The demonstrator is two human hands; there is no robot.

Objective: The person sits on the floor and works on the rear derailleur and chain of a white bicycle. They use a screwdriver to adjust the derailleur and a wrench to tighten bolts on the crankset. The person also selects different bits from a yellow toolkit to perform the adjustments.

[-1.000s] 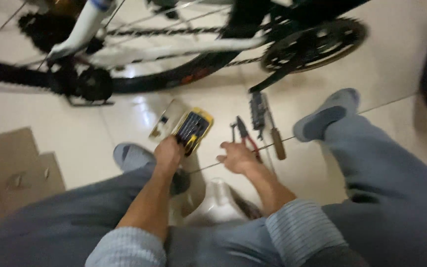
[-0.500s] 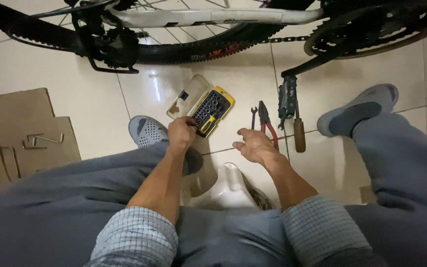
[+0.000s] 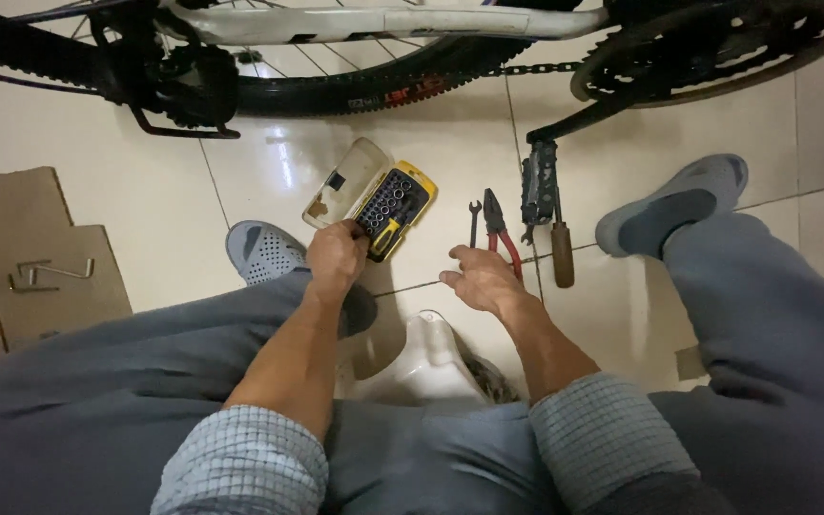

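Left hand [image 3: 336,259] curled onto near edge of open yellow bit case [image 3: 391,208] on floor, nothing picked yet. Right hand [image 3: 482,279] loosely open, empty, beside red pliers [image 3: 500,231]. Bike [image 3: 383,57] untouched.

Open yellow bit case [image 3: 395,208] on floor

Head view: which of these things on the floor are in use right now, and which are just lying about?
In use:
left hand on the yellow bit set
right hand beside the red-handled pliers

Lying about:
small spanner
wooden-handled tool
hex keys on cardboard
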